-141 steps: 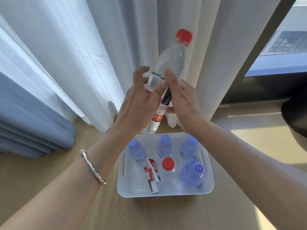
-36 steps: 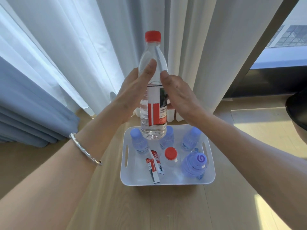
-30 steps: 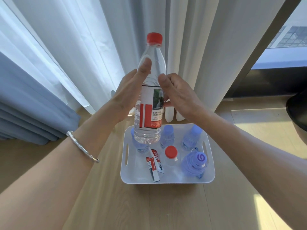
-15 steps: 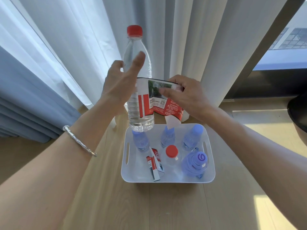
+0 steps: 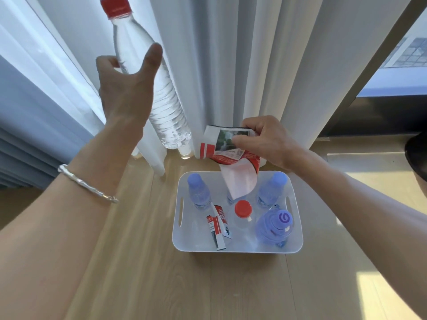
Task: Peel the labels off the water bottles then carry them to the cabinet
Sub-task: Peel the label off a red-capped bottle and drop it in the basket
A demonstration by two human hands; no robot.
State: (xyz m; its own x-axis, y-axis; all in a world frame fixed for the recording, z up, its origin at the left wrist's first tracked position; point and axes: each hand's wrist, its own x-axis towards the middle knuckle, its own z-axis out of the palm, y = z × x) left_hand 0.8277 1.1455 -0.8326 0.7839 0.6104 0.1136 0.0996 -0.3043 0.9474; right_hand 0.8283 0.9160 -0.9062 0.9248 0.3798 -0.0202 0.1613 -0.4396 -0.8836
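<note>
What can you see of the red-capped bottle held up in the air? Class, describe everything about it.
The red-capped bottle is clear plastic, ribbed on its lower body, with its red cap screwed on. It carries no label and seems to hold water. It is raised in front of the white curtain, tilted, cap up and leftward. Only the left hand touches it, thumb on the near side, fingers curled round the far side.
</note>
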